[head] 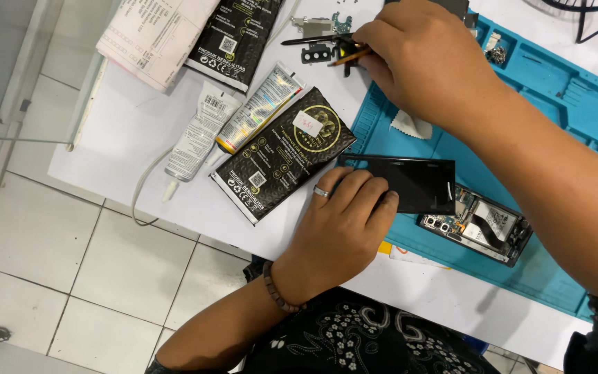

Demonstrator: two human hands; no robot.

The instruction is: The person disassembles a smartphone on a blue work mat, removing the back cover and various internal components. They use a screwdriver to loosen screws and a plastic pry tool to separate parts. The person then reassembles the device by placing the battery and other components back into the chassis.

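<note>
- The left hand (344, 221) is laid flat on the near end of a black phone back cover (410, 183), fingers spread and pressing down on it rather than wrapped around it. A ring is worn on one finger, and a bead bracelet (277, 289) is seen at the wrist.
- The cover is set slightly tilted, partly on the blue work mat (562, 104) and partly over the white table (126, 125), right at the mat's left edge.
- Just beside the cover, on the mat, an opened phone (482, 228) is lying with its insides showing, touching or nearly touching the cover's far end.
- The right hand (427, 59) is up at the top of the mat, fingers pinched around thin tools (327, 48), a dark one and an orange one, tips pointed at some small phone parts (323, 31) on the table.
- A black glossy packet (282, 156) is lying just left of the left hand, near its fingertips.
- Two glue tubes (233, 125) are placed side by side to the left of that packet, and a second black packet (237, 38) plus a paper sheet (153, 34) are found further up.
- A small white wipe (410, 126) is sitting on the mat under the right hand.
</note>
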